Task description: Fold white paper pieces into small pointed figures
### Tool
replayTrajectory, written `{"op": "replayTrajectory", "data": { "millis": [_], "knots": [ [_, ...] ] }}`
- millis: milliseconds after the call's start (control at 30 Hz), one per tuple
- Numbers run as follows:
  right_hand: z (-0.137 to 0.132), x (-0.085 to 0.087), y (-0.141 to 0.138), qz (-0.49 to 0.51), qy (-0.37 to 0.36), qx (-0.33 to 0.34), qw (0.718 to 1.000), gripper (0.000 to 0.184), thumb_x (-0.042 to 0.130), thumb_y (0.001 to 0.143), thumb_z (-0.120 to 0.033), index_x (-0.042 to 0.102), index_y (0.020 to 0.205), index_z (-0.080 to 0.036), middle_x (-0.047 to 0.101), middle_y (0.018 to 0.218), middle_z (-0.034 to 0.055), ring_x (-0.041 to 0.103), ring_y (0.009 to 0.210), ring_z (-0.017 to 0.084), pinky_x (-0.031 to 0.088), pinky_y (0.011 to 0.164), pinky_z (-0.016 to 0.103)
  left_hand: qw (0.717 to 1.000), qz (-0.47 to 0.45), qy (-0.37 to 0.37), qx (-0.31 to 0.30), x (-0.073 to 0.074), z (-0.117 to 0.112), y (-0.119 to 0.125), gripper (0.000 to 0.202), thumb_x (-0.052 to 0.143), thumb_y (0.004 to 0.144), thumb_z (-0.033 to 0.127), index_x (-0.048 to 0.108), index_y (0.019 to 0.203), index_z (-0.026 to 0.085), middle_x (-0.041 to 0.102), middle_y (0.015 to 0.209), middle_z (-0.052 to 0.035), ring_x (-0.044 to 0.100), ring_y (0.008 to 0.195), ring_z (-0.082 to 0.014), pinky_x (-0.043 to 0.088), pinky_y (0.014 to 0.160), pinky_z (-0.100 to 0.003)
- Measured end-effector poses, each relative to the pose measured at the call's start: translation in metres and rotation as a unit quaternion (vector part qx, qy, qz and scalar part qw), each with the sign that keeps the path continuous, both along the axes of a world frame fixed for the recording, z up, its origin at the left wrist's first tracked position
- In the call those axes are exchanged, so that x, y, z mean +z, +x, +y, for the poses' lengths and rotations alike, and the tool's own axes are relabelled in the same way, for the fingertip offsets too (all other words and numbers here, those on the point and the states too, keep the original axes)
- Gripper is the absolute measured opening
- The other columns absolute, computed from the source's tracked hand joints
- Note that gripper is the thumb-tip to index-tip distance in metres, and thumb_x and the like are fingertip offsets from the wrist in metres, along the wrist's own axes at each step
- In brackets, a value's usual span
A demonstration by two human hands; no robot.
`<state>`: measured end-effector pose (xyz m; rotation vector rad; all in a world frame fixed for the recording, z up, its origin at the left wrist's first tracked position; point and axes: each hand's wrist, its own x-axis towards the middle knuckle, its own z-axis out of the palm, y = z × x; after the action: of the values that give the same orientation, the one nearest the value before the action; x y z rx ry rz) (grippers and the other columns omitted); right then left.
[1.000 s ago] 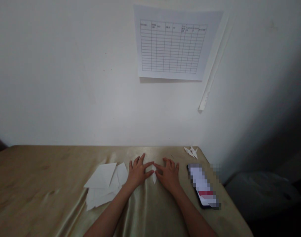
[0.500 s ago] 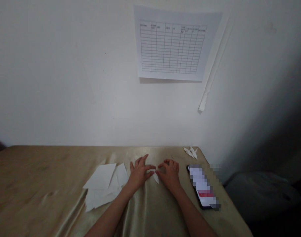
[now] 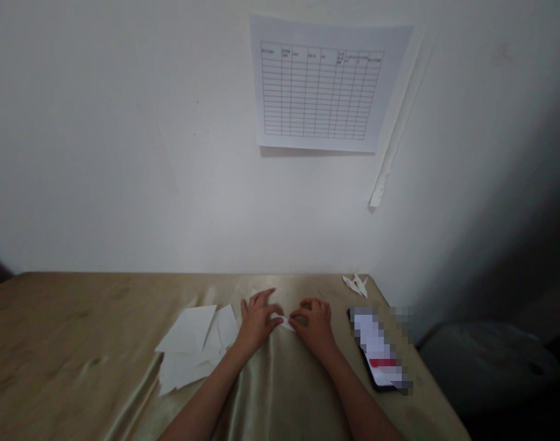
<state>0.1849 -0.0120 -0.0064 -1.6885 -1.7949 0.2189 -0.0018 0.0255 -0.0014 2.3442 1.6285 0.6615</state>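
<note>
A small folded piece of white paper (image 3: 286,323) is pinched between my two hands, just above the tan satin cloth. My left hand (image 3: 260,316) grips its left end between thumb and index finger, with the other fingers spread. At the right end, my right hand (image 3: 315,320) pinches it with thumb and fingertips. The fingers cover part of the paper, so its full shape is hidden. Left of my left hand lies a loose pile of white paper sheets (image 3: 192,331).
A phone (image 3: 378,352) with a lit screen lies at the right. Behind it, near the table's back corner, are small folded paper pieces (image 3: 356,285). The cloth-covered table (image 3: 78,343) meets a white wall bearing a printed table sheet (image 3: 323,86). A dark bulky shape (image 3: 486,361) stands beyond the right edge.
The folded paper has turned from pointing down toward me to lying nearly sideways between my hands. My fingers have shifted slightly around it.
</note>
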Motion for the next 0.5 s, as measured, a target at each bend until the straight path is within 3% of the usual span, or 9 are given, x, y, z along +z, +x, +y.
{"op": "replayTrajectory", "data": {
  "millis": [233,500],
  "knots": [
    [0.002,-0.0023,-0.0012,-0.013,0.008,0.025,1.0,0.012,0.076,0.083,-0.039,0.079,0.094,-0.039,0.067,0.115,0.0022,0.052,0.116,0.023,0.033,0.107,0.04,0.999,-0.027,0.035,-0.011,-0.0016,0.0015,-0.0005,0.01,0.079,0.079,0.026,0.077,0.087,0.033,0.055,0.147,0.0002,0.043,0.134,-0.0315,0.02,0.115,-0.063],
    [0.0049,0.0006,0.0012,-0.012,0.057,0.022,0.998,0.006,0.072,0.084,-0.031,0.078,0.084,-0.032,0.069,0.105,0.0023,0.054,0.111,0.022,0.027,0.113,0.045,0.997,-0.041,0.071,-0.009,-0.0036,-0.0001,0.0032,0.01,0.072,0.086,0.03,0.076,0.094,0.035,0.057,0.143,-0.0001,0.046,0.132,-0.029,0.021,0.116,-0.06]
  ]
}}
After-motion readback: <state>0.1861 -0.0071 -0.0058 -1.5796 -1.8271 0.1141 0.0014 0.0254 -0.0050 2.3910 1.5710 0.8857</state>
